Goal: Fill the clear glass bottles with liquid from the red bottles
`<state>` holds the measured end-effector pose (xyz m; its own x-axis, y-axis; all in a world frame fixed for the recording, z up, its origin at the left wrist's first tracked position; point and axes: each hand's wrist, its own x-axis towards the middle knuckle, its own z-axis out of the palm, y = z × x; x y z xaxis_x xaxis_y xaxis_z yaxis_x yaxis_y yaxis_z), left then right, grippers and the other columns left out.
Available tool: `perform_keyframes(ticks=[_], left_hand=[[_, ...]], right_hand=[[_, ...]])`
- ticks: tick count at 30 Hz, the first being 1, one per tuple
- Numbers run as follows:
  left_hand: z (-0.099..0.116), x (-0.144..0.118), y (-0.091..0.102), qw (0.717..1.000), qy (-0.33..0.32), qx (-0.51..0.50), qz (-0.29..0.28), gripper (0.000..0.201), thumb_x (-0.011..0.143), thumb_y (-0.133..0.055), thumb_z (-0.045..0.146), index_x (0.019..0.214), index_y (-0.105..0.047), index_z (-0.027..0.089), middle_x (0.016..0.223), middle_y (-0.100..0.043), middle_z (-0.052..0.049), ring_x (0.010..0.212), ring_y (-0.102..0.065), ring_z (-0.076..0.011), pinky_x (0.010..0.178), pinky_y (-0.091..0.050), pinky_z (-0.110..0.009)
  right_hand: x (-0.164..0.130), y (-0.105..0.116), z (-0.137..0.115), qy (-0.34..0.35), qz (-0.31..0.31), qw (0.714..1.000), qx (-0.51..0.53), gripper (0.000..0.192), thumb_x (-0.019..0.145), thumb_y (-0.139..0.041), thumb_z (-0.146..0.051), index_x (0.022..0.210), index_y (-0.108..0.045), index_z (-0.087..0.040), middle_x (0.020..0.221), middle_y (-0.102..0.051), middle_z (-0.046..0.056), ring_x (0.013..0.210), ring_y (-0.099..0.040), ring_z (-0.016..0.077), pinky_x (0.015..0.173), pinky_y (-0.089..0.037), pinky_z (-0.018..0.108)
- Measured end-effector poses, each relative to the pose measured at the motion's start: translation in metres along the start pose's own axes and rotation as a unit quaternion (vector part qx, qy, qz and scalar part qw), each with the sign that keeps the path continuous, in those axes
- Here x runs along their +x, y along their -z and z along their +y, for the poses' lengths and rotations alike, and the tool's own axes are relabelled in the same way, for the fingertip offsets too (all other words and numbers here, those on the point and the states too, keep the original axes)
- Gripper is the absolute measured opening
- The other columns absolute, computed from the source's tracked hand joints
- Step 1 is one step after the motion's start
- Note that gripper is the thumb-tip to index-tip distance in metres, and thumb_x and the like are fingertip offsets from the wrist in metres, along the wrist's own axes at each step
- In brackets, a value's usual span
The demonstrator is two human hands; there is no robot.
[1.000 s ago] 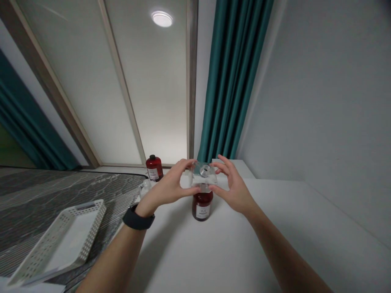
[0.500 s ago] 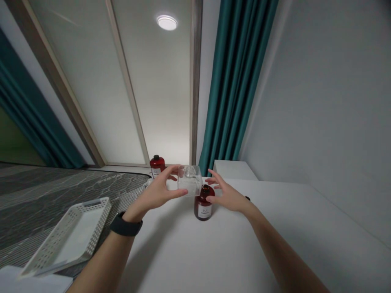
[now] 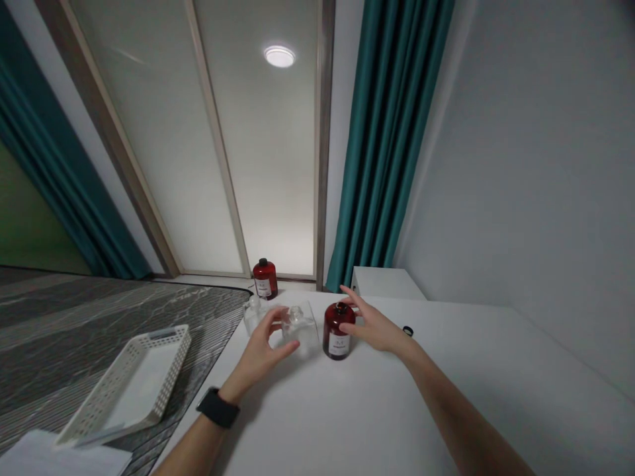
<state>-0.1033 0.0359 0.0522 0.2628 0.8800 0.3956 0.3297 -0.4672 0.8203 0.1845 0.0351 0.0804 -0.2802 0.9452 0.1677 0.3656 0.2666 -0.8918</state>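
My left hand point(image 3: 262, 349) grips a clear square glass bottle point(image 3: 300, 326) that rests on the white table point(image 3: 377, 410), fingers wrapped around its left side. A dark watch sits on that wrist. Just to the right stands a dark red bottle point(image 3: 338, 330) with a white label and no cap on its neck. My right hand point(image 3: 373, 326) touches the red bottle's right side with fingers spread. A second clear glass bottle point(image 3: 251, 313) stands behind my left hand.
Another red bottle with a black cap point(image 3: 264, 279) stands at the table's far edge. A small black cap point(image 3: 407, 330) lies right of my right hand. A white perforated basket point(image 3: 129, 383) sits on the grey patterned surface to the left. A white box point(image 3: 384, 283) stands by the teal curtain.
The clear bottle, held above the red bottle with both hands, was carried left and down onto the table by my left hand. My right hand let go and moved to the red bottle.
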Motion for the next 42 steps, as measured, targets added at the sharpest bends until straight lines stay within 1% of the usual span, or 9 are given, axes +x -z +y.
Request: perform_keyframes(ticks=[6, 14, 17, 21, 26, 28, 31, 37, 42], left_hand=[[-0.001, -0.007, -0.007, 0.999, -0.006, 0.019, -0.045, 0.06, 0.08, -0.071, 0.03, 0.133, -0.043, 0.024, 0.14, -0.054, -0.014, 0.127, -0.057, -0.0311, 0.111, -0.043, -0.058], [0.003, -0.013, -0.023, 0.995, -0.035, -0.009, -0.096, 0.059, 0.075, -0.074, 0.022, 0.127, -0.047, 0.024, 0.133, -0.057, -0.012, 0.124, -0.058, -0.0309, 0.111, -0.046, -0.052], [0.009, -0.017, -0.031, 0.991, -0.048, -0.015, -0.123, 0.063, 0.072, -0.074, 0.019, 0.128, -0.046, 0.024, 0.131, -0.057, -0.011, 0.124, -0.058, -0.0312, 0.112, -0.046, -0.05], [0.018, -0.024, -0.046, 0.985, -0.054, -0.016, -0.164, 0.059, 0.071, -0.075, 0.017, 0.124, -0.05, 0.025, 0.125, -0.062, -0.007, 0.12, -0.059, -0.0307, 0.111, -0.046, -0.05], [0.019, -0.03, -0.061, 0.976, -0.051, -0.019, -0.212, 0.062, 0.072, -0.074, 0.013, 0.127, -0.048, 0.023, 0.126, -0.061, -0.009, 0.12, -0.058, -0.0315, 0.11, -0.044, -0.051], [0.017, -0.03, -0.063, 0.974, -0.051, -0.023, -0.219, 0.064, 0.071, -0.074, 0.012, 0.128, -0.047, 0.023, 0.126, -0.061, -0.009, 0.12, -0.059, -0.0311, 0.11, -0.045, -0.049], [0.015, -0.028, -0.064, 0.975, -0.057, -0.026, -0.215, 0.063, 0.071, -0.073, 0.011, 0.127, -0.048, 0.024, 0.125, -0.062, -0.008, 0.119, -0.06, -0.0307, 0.108, -0.047, -0.048], [0.01, -0.026, -0.064, 0.976, -0.053, -0.022, -0.212, 0.06, 0.074, -0.073, 0.012, 0.127, -0.048, 0.026, 0.125, -0.061, -0.007, 0.12, -0.059, -0.0309, 0.109, -0.045, -0.052], [0.006, -0.027, -0.065, 0.977, -0.054, -0.016, -0.205, 0.059, 0.075, -0.073, 0.012, 0.126, -0.047, 0.026, 0.124, -0.06, -0.007, 0.12, -0.059, -0.0307, 0.109, -0.045, -0.054]], right_hand=[[0.006, -0.001, 0.011, 0.011, 0.051, 0.999, -0.004, 0.079, 0.085, -0.067, -0.03, 0.155, -0.029, -0.028, 0.145, -0.053, 0.015, 0.122, -0.061, 0.0264, 0.109, -0.043, 0.053], [0.002, 0.002, 0.009, 0.006, 0.069, 0.996, -0.057, 0.075, 0.091, -0.06, -0.04, 0.156, -0.027, -0.024, 0.151, -0.048, 0.017, 0.137, -0.049, 0.0288, 0.115, -0.034, 0.053], [-0.009, 0.014, 0.013, 0.02, 0.09, 0.993, -0.074, 0.061, 0.098, -0.046, -0.045, 0.154, -0.031, -0.023, 0.147, -0.052, 0.016, 0.133, -0.053, 0.0273, 0.113, -0.038, 0.052], [-0.036, 0.035, 0.035, 0.051, 0.143, 0.976, -0.158, 0.044, 0.102, -0.037, -0.035, 0.145, -0.043, -0.025, 0.132, -0.064, 0.011, 0.125, -0.059, 0.0223, 0.11, -0.042, 0.046], [-0.077, 0.064, 0.075, 0.037, 0.19, 0.955, -0.224, 0.037, 0.092, -0.04, -0.019, 0.123, -0.06, -0.02, 0.119, -0.067, 0.012, 0.115, -0.061, 0.0257, 0.104, -0.046, 0.048], [-0.089, 0.076, 0.088, 0.035, 0.195, 0.949, -0.247, 0.036, 0.087, -0.041, -0.013, 0.113, -0.065, -0.02, 0.112, -0.069, 0.012, 0.111, -0.061, 0.0273, 0.102, -0.047, 0.05], [-0.098, 0.087, 0.099, 0.038, 0.195, 0.941, -0.273, 0.04, 0.079, -0.041, -0.007, 0.108, -0.066, -0.02, 0.11, -0.068, 0.011, 0.109, -0.06, 0.0275, 0.101, -0.046, 0.051], [-0.096, 0.083, 0.106, 0.038, 0.193, 0.93, -0.31, 0.043, 0.074, -0.04, -0.001, 0.104, -0.064, -0.02, 0.107, -0.067, 0.008, 0.105, -0.06, 0.0237, 0.098, -0.048, 0.044], [-0.091, 0.071, 0.098, 0.011, 0.222, 0.912, -0.344, 0.016, 0.09, -0.046, -0.016, 0.095, -0.061, -0.019, 0.094, -0.064, 0.009, 0.092, -0.058, 0.0247, 0.087, -0.048, 0.04]])
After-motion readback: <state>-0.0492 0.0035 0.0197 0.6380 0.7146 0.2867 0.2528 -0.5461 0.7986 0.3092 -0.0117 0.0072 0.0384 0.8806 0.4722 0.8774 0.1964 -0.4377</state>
